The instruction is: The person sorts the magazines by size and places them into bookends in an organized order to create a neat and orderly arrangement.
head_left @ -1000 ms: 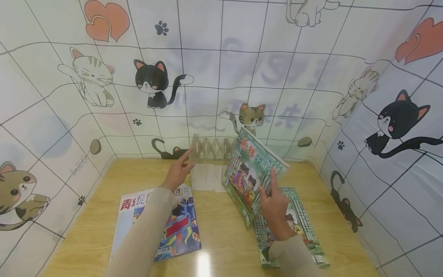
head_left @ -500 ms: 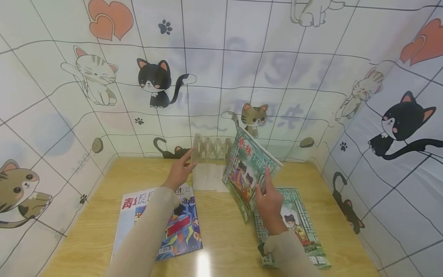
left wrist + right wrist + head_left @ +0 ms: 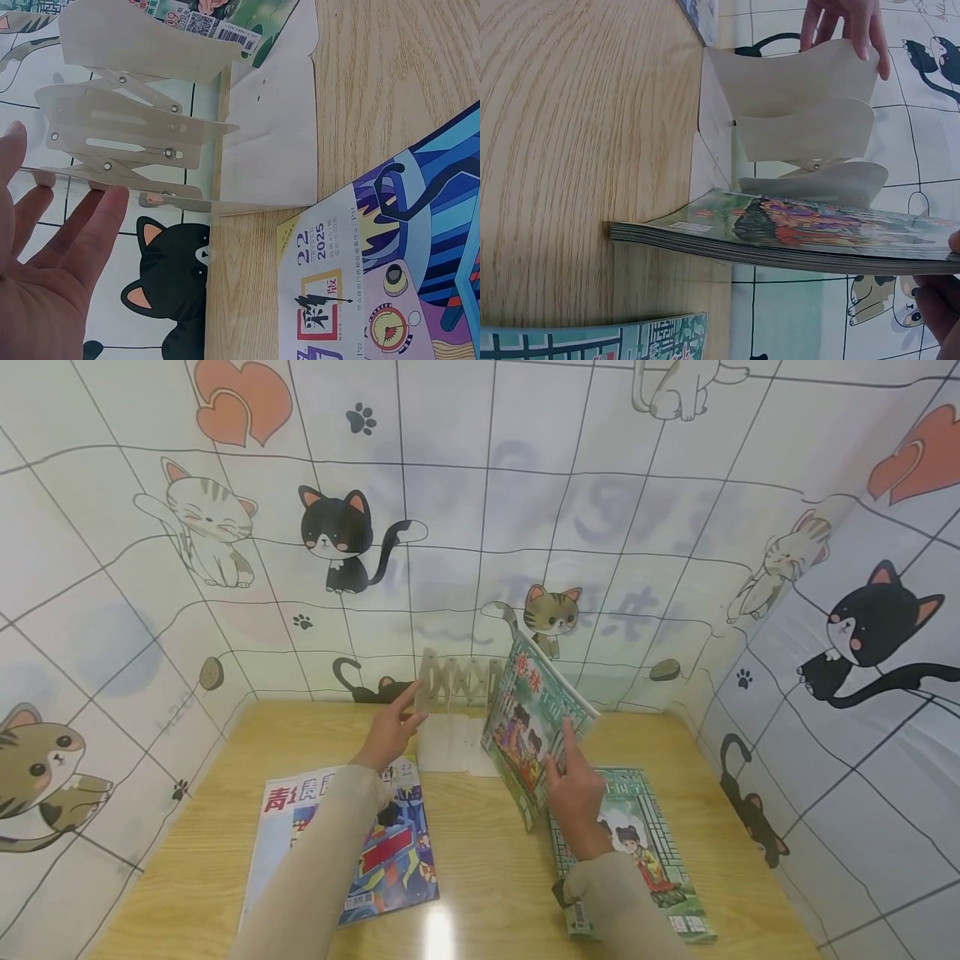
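Note:
A cream expandable bookend [image 3: 459, 681] with crisscross links stands at the back of the table, against the wall. My left hand [image 3: 390, 727] holds its left end panel by the edge; in the left wrist view the fingers [image 3: 112, 206] reach along that panel. My right hand [image 3: 577, 789] pinches a green magazine [image 3: 525, 718] by its right edge, index finger extended over the cover. The magazine stands tilted on the table, its spine side against the bookend's right end. The right wrist view shows its lower corner touching the wood and its page edges [image 3: 780, 260].
Another green magazine [image 3: 652, 852] lies flat at the right, partly beneath my right forearm. Overlapping magazines with blue, colourful covers [image 3: 405, 852] lie at the left under my left forearm. A wall cloth with cartoon cats [image 3: 337, 535] surrounds the wooden table [image 3: 480, 877].
My right hand has moved left, swinging the magazine's free edge inward toward the bookend. The left hand has stayed on the bookend's left panel. The view has shifted slightly.

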